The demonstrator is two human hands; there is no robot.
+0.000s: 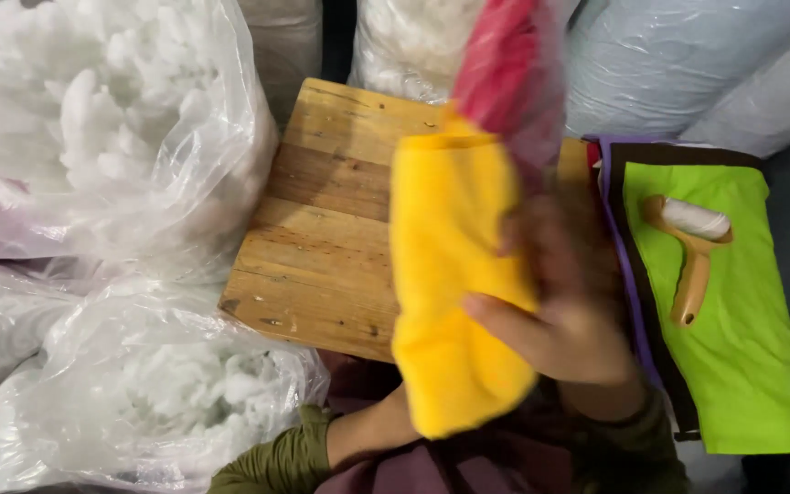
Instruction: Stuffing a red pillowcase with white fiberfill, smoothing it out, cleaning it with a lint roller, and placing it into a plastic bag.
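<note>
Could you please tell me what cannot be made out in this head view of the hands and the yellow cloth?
- Left hand: hidden behind the yellow cloth; only the forearm shows, so its grip cannot be told.
- Right hand: motion-blurred; thumb on the cloth, other fingers unclear.
- Red piece: blurred and cut off by the top edge; its shape is unclear.
- Stacked fabrics: layers under the green one show only edges.
</note>
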